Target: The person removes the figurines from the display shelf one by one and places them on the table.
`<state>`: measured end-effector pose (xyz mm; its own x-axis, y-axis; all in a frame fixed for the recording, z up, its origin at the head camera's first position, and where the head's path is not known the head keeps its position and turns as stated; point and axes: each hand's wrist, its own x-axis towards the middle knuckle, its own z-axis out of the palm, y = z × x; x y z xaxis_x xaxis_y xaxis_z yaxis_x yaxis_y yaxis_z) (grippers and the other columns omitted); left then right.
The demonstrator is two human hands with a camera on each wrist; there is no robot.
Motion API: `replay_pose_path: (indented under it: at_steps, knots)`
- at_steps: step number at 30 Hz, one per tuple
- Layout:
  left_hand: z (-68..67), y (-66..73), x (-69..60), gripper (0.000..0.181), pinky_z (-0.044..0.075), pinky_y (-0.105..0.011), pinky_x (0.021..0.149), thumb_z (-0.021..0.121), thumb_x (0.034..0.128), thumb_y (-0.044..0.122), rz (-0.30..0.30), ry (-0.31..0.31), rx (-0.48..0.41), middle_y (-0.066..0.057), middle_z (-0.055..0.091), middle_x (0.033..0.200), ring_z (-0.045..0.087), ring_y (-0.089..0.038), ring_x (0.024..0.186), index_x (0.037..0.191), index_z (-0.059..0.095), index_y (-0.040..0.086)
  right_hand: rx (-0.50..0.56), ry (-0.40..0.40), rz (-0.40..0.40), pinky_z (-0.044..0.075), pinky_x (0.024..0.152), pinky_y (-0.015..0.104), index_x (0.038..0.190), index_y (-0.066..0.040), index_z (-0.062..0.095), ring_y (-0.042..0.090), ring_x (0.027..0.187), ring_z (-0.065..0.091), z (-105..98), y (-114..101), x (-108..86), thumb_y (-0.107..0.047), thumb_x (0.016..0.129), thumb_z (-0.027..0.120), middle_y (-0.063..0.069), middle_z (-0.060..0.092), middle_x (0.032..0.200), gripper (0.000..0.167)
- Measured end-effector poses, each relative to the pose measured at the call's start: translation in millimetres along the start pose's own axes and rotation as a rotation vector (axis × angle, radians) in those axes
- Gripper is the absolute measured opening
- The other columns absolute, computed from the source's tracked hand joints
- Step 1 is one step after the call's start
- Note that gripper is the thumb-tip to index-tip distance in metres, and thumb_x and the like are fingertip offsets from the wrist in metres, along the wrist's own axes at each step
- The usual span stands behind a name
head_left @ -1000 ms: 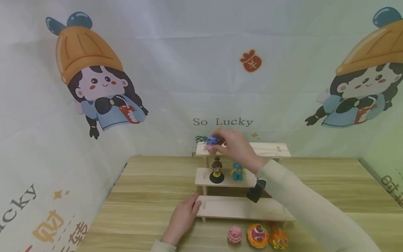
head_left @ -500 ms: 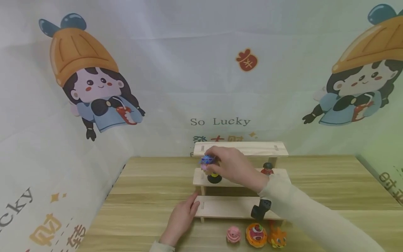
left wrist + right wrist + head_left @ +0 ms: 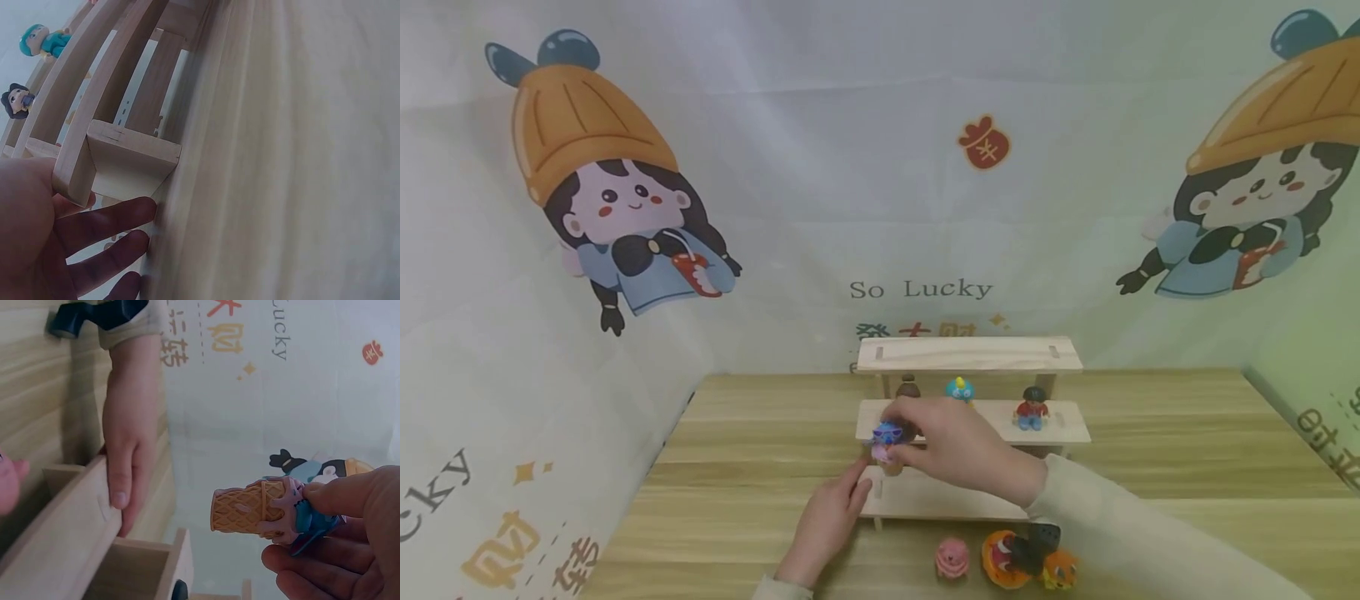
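Head view: the right hand point(image 3: 962, 442) holds an ice-cream figurine with a blue top and tan waffle cone point(image 3: 886, 435), cone downward, near the left end of the lowest shelf point(image 3: 947, 497) of a pale wooden three-tiered stand point(image 3: 970, 354); its grip is narrow, pinching the figurine's upper part. The left hand point(image 3: 826, 521) grips that shelf's left end, thumb on top. A red-jacketed figurine point(image 3: 1032, 410) stands on the middle shelf point(image 3: 996, 421). Before the stand, a round pink toy point(image 3: 952, 558) rests on the wood-grained tabletop point(image 3: 737, 467).
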<state>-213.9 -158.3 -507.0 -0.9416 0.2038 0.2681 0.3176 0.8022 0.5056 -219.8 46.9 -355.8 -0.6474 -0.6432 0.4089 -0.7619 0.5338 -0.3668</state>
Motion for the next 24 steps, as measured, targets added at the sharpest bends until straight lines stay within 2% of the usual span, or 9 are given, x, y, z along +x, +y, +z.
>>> replay_pose_path:
  at_steps: [2,6,11,15,19,24]
  knots:
    - [0.4,-0.2,-0.1,0.041,0.054,-0.041,0.066,0.05,0.0992,0.027,0.007,0.005,0.002,-0.007,0.065,0.076,0.061,-0.02,0.068,0.133,0.054,0.005,0.008,-0.01,0.001,0.052,0.066,0.017,0.103,-0.012,0.064,0.006,0.078,0.066,4.3,-0.3,-4.2,-0.022,0.083,0.076,-0.003,0.07,0.09,0.025]
    - [0.9,-0.9,-0.6,0.041,0.055,-0.046,0.072,0.05,0.0994,0.027,0.011,0.0,-0.004,-0.016,0.07,0.09,0.067,-0.029,0.078,0.132,0.055,0.004,0.014,-0.052,0.001,0.051,0.067,0.017,0.102,-0.014,0.063,0.002,0.077,0.063,12.8,-1.1,-13.1,-0.025,0.083,0.075,-0.005,0.069,0.089,0.025]
    - [1.1,-1.5,1.3,0.041,0.055,-0.049,0.078,0.05,0.0993,0.026,0.004,0.0,-0.004,-0.021,0.069,0.106,0.068,-0.034,0.088,0.133,0.054,0.003,-0.004,-0.095,-0.013,0.051,0.069,0.017,0.099,-0.015,0.062,0.001,0.08,0.063,20.6,-3.3,-21.2,-0.027,0.082,0.076,-0.007,0.069,0.088,0.025]
    - [1.1,-1.2,2.5,0.04,0.054,-0.051,0.081,0.051,0.0984,0.023,0.003,0.012,0.004,-0.023,0.068,0.109,0.067,-0.039,0.094,0.131,0.055,0.001,-0.019,-0.139,-0.003,0.05,0.068,0.015,0.097,-0.015,0.061,0.003,0.079,0.063,28.1,-3.9,-27.7,-0.024,0.081,0.077,-0.006,0.068,0.088,0.024]
    - [1.7,-1.2,2.6,0.04,0.054,-0.051,0.08,0.052,0.0979,0.023,0.005,0.013,0.009,-0.024,0.068,0.106,0.067,-0.039,0.091,0.131,0.055,0.001,0.013,-0.17,0.015,0.049,0.067,0.013,0.095,-0.016,0.061,0.001,0.079,0.062,36.8,-2.7,-34.9,-0.021,0.081,0.077,-0.008,0.067,0.087,0.022]
    - [2.6,-1.5,1.4,0.04,0.055,-0.05,0.077,0.052,0.0981,0.024,0.001,0.01,0.014,-0.023,0.069,0.103,0.068,-0.037,0.088,0.132,0.055,0.002,0.037,-0.193,0.027,0.044,0.062,0.011,0.091,-0.018,0.06,-0.005,0.068,0.051,48.3,-0.8,-44.3,-0.024,0.082,0.076,-0.013,0.063,0.081,0.019]
